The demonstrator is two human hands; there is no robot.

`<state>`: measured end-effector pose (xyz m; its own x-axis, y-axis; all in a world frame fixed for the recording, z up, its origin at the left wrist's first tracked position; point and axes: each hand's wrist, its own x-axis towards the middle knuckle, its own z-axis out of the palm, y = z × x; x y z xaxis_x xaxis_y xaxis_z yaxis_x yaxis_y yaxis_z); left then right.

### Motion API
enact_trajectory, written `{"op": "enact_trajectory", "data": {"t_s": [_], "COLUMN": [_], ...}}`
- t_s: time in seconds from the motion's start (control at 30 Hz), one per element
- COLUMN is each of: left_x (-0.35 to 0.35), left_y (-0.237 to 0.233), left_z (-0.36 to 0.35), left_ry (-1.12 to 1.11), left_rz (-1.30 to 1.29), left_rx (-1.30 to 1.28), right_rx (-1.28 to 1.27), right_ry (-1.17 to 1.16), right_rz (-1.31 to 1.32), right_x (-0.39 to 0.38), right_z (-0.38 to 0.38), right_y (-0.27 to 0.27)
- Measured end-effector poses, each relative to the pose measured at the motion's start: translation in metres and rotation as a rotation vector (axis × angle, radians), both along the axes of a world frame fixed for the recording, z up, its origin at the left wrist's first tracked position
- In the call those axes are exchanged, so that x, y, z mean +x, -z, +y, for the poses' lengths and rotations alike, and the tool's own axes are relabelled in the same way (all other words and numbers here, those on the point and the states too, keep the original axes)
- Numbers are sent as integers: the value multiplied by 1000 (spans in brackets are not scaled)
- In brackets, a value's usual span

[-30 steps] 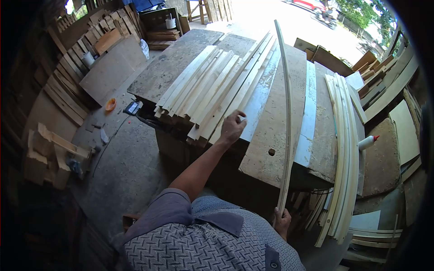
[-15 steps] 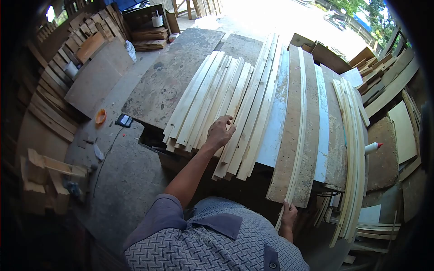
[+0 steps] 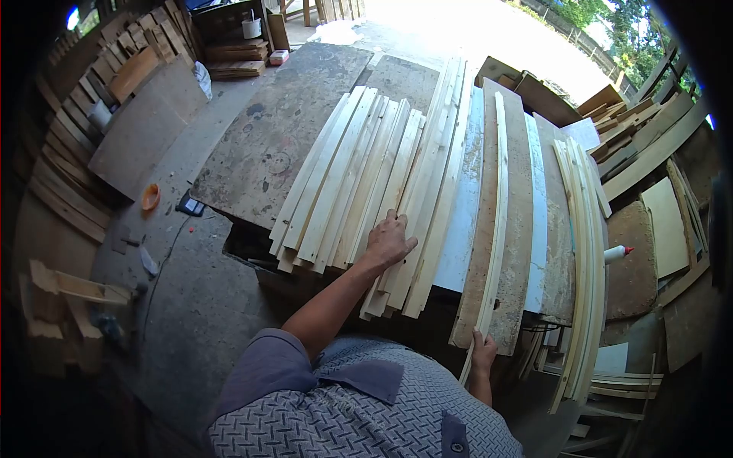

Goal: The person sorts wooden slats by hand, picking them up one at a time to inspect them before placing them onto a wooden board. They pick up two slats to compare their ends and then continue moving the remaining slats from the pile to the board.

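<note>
My left hand (image 3: 390,243) rests on the pale wooden strips, its fingers bent over the edge of one strip (image 3: 401,183) between two groups. To its left lies a layered pile of shorter strips (image 3: 336,183); to its right, a group of longer strips (image 3: 435,191). My right hand (image 3: 482,353) is closed around the near end of a single long thin strip (image 3: 498,191). That strip lies lengthwise along a brown board (image 3: 513,229) and reaches past its near edge toward my body.
More long strips (image 3: 584,252) lie at the right, overhanging the near edge. A white bottle with a red tip (image 3: 617,253) is beyond them. Stained boards (image 3: 259,145) form the worktop's left part. An orange bowl (image 3: 150,197) and a dark device (image 3: 190,203) are on the floor.
My left hand has moved slightly right and toward me, its fingers now bent down on the strips. The thin strip in my right hand has slid a little toward me.
</note>
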<state>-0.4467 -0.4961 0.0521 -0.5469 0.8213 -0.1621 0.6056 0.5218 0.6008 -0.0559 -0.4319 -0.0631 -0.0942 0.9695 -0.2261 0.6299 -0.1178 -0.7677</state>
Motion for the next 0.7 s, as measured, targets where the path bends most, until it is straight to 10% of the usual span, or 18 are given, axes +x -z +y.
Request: {"op": "enact_trajectory", "data": {"t_s": [0.7], "left_x": [-36], "left_y": [14], "left_z": [-10], "left_ry": [-172], "left_rz": [280], "left_rx": [114], "right_rx": [35], "right_ry": [-51], "right_rz": [29], "right_x": [-10], "right_z": [5], "right_y": [0]}}
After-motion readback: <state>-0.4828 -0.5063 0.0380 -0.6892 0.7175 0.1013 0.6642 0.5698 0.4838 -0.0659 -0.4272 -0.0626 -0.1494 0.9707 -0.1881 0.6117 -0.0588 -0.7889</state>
